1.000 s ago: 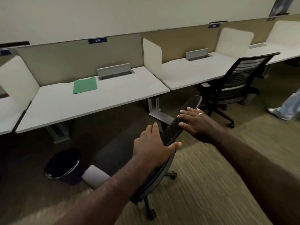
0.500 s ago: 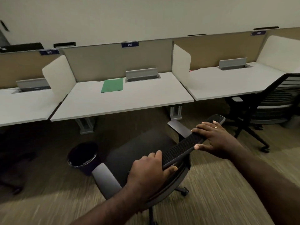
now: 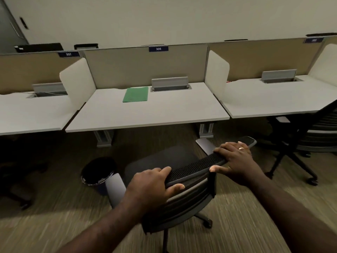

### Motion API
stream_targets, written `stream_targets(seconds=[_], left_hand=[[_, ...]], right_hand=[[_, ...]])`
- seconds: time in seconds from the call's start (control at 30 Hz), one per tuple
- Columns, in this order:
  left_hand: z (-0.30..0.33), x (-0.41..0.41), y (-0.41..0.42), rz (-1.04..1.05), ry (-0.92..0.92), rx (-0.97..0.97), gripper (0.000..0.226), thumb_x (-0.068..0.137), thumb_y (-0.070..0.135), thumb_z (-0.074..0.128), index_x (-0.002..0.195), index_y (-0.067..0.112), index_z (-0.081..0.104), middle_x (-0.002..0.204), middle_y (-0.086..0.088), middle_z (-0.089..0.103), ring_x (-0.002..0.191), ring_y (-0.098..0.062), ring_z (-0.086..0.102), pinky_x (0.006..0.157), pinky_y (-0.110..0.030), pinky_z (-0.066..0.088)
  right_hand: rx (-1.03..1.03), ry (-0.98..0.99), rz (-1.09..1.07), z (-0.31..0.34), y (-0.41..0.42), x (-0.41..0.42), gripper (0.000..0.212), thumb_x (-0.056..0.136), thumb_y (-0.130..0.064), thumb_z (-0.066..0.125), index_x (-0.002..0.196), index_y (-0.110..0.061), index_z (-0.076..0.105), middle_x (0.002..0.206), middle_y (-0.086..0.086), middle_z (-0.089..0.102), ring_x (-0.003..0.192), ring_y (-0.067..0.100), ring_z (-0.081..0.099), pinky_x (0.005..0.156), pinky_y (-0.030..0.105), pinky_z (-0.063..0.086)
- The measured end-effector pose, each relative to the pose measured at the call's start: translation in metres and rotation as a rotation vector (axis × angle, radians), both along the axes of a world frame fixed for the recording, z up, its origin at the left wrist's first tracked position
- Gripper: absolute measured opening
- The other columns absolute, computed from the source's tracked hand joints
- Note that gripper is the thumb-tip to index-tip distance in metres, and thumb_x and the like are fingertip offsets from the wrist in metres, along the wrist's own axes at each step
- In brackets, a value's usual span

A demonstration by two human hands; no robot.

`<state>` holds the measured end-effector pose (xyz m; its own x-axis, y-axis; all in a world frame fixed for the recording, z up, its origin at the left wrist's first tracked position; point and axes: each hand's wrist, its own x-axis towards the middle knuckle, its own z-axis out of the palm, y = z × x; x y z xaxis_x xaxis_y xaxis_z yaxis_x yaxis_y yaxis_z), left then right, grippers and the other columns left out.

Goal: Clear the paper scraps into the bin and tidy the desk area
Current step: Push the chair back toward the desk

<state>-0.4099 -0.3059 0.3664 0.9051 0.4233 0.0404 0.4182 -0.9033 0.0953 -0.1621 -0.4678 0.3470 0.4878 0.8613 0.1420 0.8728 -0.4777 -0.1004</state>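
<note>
A black mesh office chair stands in front of the middle desk, its backrest top toward me. My left hand grips the left part of the backrest's top edge, thumb under the rim. My right hand grips the right part, fingers curled over the top and thumb against the near side. A green folder lies flat at the back of the desk. A dark round bin sits on the carpet left of the chair, partly under the desk. No paper scraps are visible on the desk.
White divider panels separate the middle desk from neighbouring desks on both sides. A second black chair stands at the right. Grey cable boxes sit at the back of each desk. Desk legs stand behind the chair.
Both hands went from hovering over the backrest to gripping its top edge. The chair has turned to face the middle desk, and my view has swung left to centre on it.
</note>
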Motion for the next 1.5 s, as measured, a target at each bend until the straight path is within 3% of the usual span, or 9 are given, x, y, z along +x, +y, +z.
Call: stream_targets(seconds=[0.2,0.4,0.57,0.77,0.97,1.2,1.5], left_hand=[[-0.002,-0.003,0.06,-0.003,-0.034,0.112,0.086,0.072,0.087,0.017,0.137,0.035,0.037,0.122,0.009,0.061,0.101,-0.01,0.06,0.069,-0.027,0.044],[-0.007,0.003,0.132,0.013,-0.093,0.155,0.091,0.068,0.091,0.015,0.132,0.035,0.046,0.116,0.011,0.065,0.097,-0.01,0.062,0.073,-0.03,0.051],[-0.007,0.011,0.186,0.013,-0.079,0.161,0.096,0.064,0.091,0.014,0.133,0.035,0.048,0.118,0.011,0.065,0.1,-0.011,0.062,0.075,-0.029,0.046],[-0.005,0.023,0.242,-0.024,-0.078,0.139,0.099,0.061,0.093,0.013,0.132,0.034,0.05,0.112,0.011,0.066,0.094,-0.014,0.063,0.066,-0.027,0.04],[-0.005,0.035,0.279,-0.039,-0.058,0.137,0.097,0.062,0.093,0.013,0.132,0.036,0.049,0.11,0.01,0.066,0.089,-0.013,0.062,0.062,-0.026,0.038],[-0.005,0.045,0.308,-0.039,-0.029,0.124,0.087,0.066,0.088,0.024,0.134,0.038,0.047,0.119,0.012,0.064,0.096,-0.012,0.061,0.07,-0.029,0.046],[-0.004,0.057,0.331,-0.045,-0.04,0.129,0.085,0.066,0.087,0.028,0.133,0.039,0.047,0.122,0.014,0.063,0.101,-0.011,0.062,0.072,-0.026,0.042]], right_hand=[[0.049,0.0,-0.041,-0.005,0.049,-0.014,0.098,0.062,-0.095,0.01,0.13,-0.037,0.048,0.135,-0.005,0.05,0.133,0.017,0.034,0.115,0.047,0.011],[0.116,-0.009,-0.101,-0.011,0.107,-0.023,0.092,0.066,-0.093,0.019,0.128,-0.034,0.051,0.13,-0.003,0.052,0.132,0.019,0.035,0.114,0.044,0.009],[0.127,-0.057,-0.149,-0.014,0.155,-0.023,0.093,0.066,-0.094,0.016,0.124,-0.032,0.054,0.124,-0.003,0.056,0.127,0.02,0.04,0.112,0.046,0.014],[0.122,-0.085,-0.197,-0.019,0.202,-0.019,0.093,0.069,-0.092,0.013,0.126,-0.03,0.054,0.123,0.0,0.056,0.125,0.023,0.041,0.11,0.047,0.018],[0.124,-0.071,-0.231,-0.02,0.234,-0.014,0.093,0.069,-0.093,0.014,0.125,-0.03,0.054,0.124,0.0,0.056,0.125,0.023,0.042,0.111,0.049,0.017],[0.141,-0.054,-0.256,-0.019,0.26,-0.01,0.096,0.067,-0.094,0.012,0.123,-0.029,0.056,0.122,0.001,0.057,0.124,0.023,0.043,0.11,0.049,0.017],[0.154,-0.052,-0.269,-0.017,0.282,-0.004,0.098,0.066,-0.094,0.01,0.12,-0.029,0.059,0.118,0.001,0.059,0.12,0.023,0.046,0.109,0.048,0.016]])
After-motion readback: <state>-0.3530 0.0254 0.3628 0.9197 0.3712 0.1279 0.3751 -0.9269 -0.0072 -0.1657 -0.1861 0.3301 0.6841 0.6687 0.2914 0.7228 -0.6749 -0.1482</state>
